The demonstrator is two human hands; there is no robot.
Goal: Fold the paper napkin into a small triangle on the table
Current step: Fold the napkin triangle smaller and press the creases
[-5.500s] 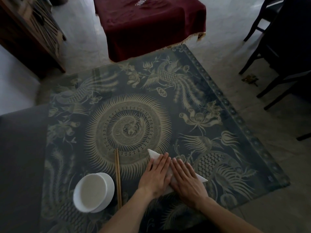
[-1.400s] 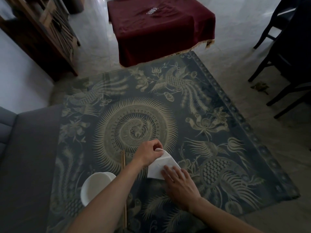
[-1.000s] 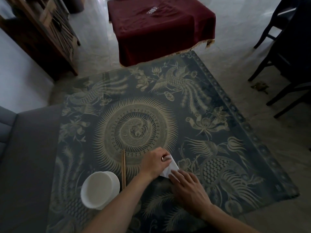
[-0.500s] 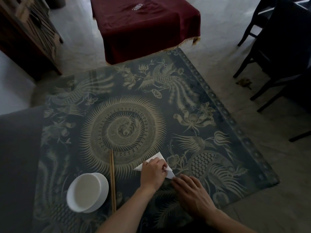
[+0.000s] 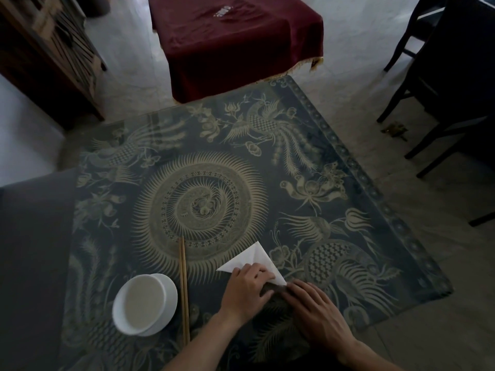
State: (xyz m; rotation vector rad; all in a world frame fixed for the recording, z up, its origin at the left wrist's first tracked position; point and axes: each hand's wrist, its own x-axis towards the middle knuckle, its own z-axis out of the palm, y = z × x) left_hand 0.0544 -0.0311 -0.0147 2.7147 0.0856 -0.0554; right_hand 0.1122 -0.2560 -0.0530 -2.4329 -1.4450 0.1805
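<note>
Pressing: I am leaning my left hand (image 5: 247, 287) on the near edge of the paper napkin (image 5: 254, 259), knuckles bent, fingers curled down onto the white paper.
Left fingers: they are bunching over the napkin's lower edge and holding it flat; I cannot tell whether the thumb is pinching under it.
Right hand: my right hand (image 5: 317, 314) is lying beside the left one, fingers (image 5: 296, 286) stretched out fairly straight, their tips touching the napkin's near right corner.
Napkin: it is lying on the table (image 5: 348, 210) as a white triangle, its peak pointing away from me, one fold line running down from the peak.
Napkin's place: it is sitting near my edge of the patterned cloth, just below the big round sunburst design.
Chopsticks: a pair of chopsticks (image 5: 183, 287) is lying to the left of the napkin, running lengthwise away from me, apart from it.
Bowl: a white bowl (image 5: 144, 303) is standing just left of the chopsticks.
Beyond: a dark red cloth (image 5: 233, 41) is covering another table past the far edge.
</note>
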